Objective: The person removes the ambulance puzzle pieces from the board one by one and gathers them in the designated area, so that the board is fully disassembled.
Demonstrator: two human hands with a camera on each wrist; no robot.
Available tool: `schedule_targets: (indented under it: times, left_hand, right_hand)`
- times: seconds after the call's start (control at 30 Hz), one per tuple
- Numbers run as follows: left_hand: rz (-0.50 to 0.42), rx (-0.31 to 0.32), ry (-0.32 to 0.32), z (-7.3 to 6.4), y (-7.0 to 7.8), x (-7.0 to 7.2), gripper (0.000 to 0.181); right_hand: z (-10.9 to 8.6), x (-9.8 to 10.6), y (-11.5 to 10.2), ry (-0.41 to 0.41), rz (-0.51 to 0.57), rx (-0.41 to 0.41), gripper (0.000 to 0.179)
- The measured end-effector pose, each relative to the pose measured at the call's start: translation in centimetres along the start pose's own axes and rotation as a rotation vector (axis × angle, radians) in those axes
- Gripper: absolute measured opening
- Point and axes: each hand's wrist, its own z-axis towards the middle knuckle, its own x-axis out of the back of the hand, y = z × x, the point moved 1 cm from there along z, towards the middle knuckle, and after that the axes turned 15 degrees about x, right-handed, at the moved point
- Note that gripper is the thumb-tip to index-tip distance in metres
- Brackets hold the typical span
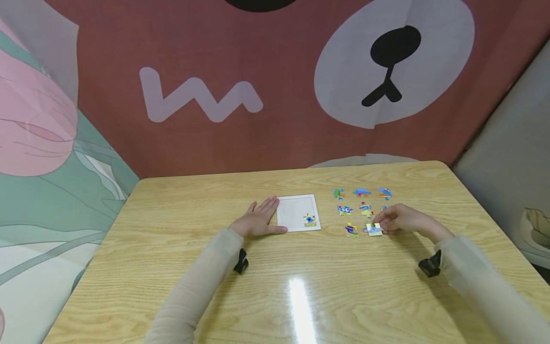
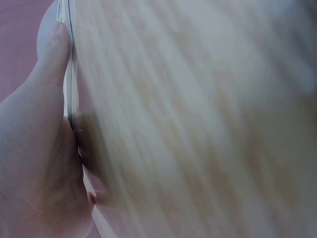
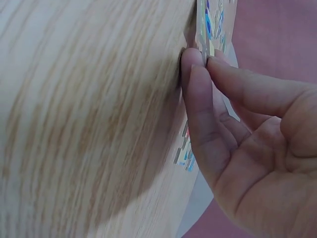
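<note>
My left hand (image 1: 259, 222) lies flat with spread fingers at the left edge of a square white puzzle tray (image 1: 292, 210); thumb and fingertips touch its border. One jigsaw piece (image 1: 310, 220), yellow with a blue round shape, sits in the tray's lower right corner. To the right of the tray, my right hand (image 1: 401, 220) pinches a pale yellow and blue jigsaw piece (image 1: 373, 230) between thumb and fingers, close to the tabletop. The right wrist view shows thumb and fingertips meeting on that piece's edge. In the left wrist view, the left hand (image 2: 44, 129) appears edge-on beside the tray.
Loose jigsaw pieces lie in rough rows right of the tray, among them a green one (image 1: 338, 193), a blue one (image 1: 385, 193) and a purple-yellow one (image 1: 351, 230). My right hand partly covers another piece. The wooden table (image 1: 240, 306) ends at a bear-printed cloth (image 1: 275, 138).
</note>
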Motion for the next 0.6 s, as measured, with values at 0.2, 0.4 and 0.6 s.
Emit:
schedule_targets:
  times: [0.2,0.4,0.6]
  left_hand:
    - [0.007,0.001,0.001,0.05,0.00,-0.03,0.097]
    - [0.013,0.004,0.001,0.14,0.02,-0.10,0.097]
    - [0.011,-0.001,0.004,0.12,0.00,-0.05,0.097]
  right_hand:
    - [0.02,0.04,-0.07,-0.003,0.012,-0.017,0.031]
    - [-0.03,0.00,-0.33,-0.005,0.027,-0.029,0.031]
    - [-0.01,-0.04,-0.50,-0.003,0.024,-0.040,0.030]
